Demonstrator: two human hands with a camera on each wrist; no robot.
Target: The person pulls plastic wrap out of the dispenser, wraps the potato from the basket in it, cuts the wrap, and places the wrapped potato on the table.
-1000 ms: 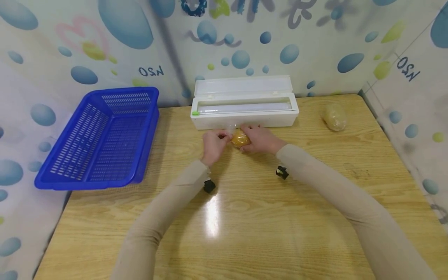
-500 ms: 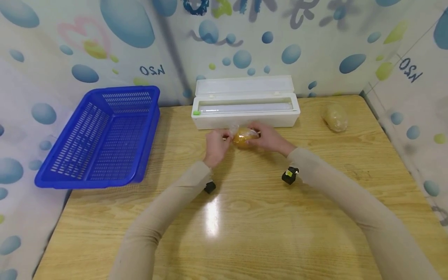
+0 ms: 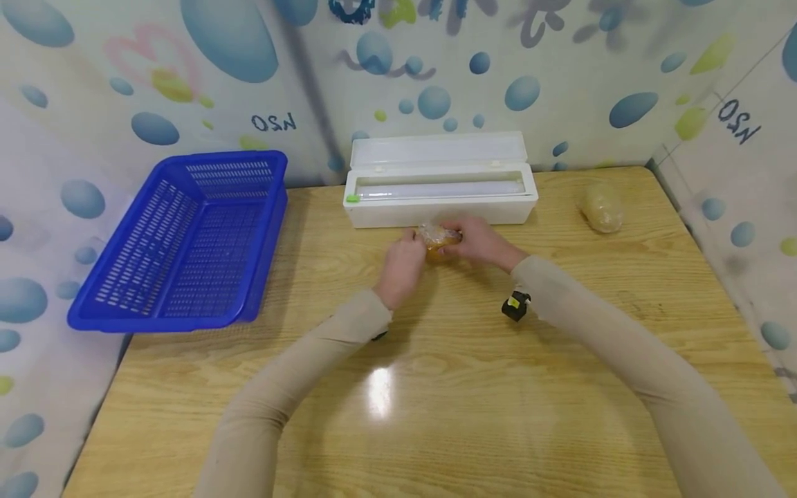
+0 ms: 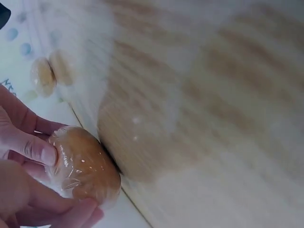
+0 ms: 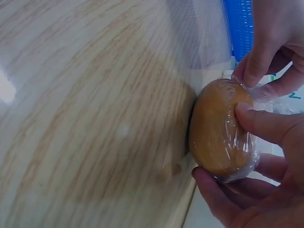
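Note:
An oval orange-brown item wrapped in cling film [image 3: 437, 239] is between the two hands, just in front of a white cling film dispenser [image 3: 441, 209]. My right hand [image 3: 482, 243] grips its right side; the right wrist view shows the thumb [image 5: 259, 122] on top and the other fingers curled beneath. My left hand [image 3: 401, 270] is at its left end. There, its thumb and fingers pinch gathered film, seen at the top of the right wrist view. Shiny creases of film [image 4: 71, 178] show on the item, close over the table.
The dispenser's lid [image 3: 438, 150] stands raised against the wall, with a film roll [image 3: 442, 189] inside. A blue perforated basket [image 3: 187, 252] stands at the table's left. Another film-wrapped item, pale yellow [image 3: 601, 209], lies at the back right of the wooden table [image 3: 461, 394].
My right hand first shifted slightly right, exposing more of the wrapped item. My left hand has since turned and moved right, closer against it, and more crumpled film shows on top.

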